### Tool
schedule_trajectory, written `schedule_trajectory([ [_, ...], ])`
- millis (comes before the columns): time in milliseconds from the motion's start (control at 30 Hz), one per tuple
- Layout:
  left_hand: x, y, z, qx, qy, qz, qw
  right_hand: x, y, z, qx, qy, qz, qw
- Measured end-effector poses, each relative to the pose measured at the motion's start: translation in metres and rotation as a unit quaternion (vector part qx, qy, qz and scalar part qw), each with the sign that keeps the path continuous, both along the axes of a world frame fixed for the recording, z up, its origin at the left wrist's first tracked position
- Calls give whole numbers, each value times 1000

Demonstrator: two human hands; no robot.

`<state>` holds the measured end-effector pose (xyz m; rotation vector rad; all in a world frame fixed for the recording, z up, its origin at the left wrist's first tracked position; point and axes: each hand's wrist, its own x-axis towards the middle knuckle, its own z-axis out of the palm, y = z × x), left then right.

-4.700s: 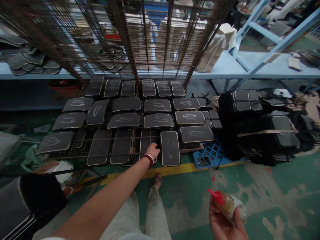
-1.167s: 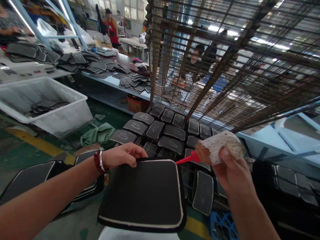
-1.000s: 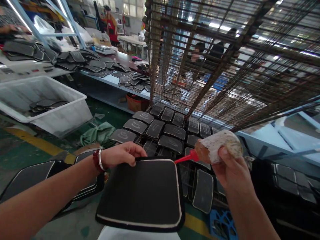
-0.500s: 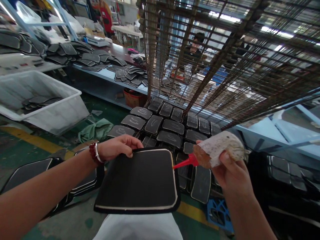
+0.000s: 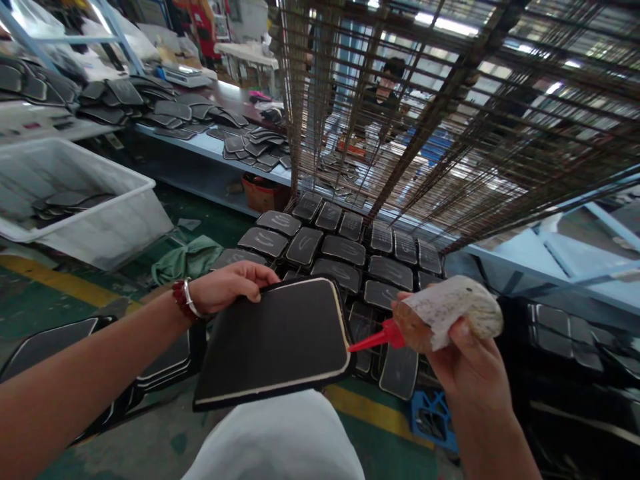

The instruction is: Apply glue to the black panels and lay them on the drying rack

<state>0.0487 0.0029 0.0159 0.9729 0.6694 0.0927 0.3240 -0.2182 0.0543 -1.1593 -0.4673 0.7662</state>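
My left hand (image 5: 235, 287) pinches the upper left edge of a black rounded panel (image 5: 275, 340), which is tilted above my lap. A pale line runs along the panel's top, right and bottom edges. In my right hand (image 5: 465, 353) is a squeeze bottle (image 5: 450, 310) wrapped in stained whitish material, its red nozzle (image 5: 375, 337) pointing left. The nozzle's tip is at the panel's right edge, on the pale line; whether it touches cannot be made out. Behind the panel, many similar black pieces (image 5: 344, 250) lie in rows on a wire rack.
Raised wire racks (image 5: 370, 113) slant over the upper right. A white bin (image 5: 110, 220) with black pieces stands left, near a green cloth (image 5: 187, 259). Black panels are stacked at lower left (image 5: 165, 357). A blue crate (image 5: 433, 420) sits low right. Beyond the racks is a person (image 5: 383, 100).
The nozzle tip has moved down along the panel's right edge. The panel has turned slightly, its right side higher, and the camera view has shifted a little.
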Motion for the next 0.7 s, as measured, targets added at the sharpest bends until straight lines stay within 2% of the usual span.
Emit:
schedule_trajectory([
  [200,1,-1,-2,-7,-4,65,998,1,2,-8,9,28,-63,998],
  [400,2,-4,-5,-20,-8,110,994,0,16,-18,36,34,-171,984],
  [567,3,-7,-8,-40,-17,117,992,-5,20,-25,49,50,-190,979],
  [700,4,-7,-10,-45,-19,120,992,-10,18,-31,30,55,-194,979],
])
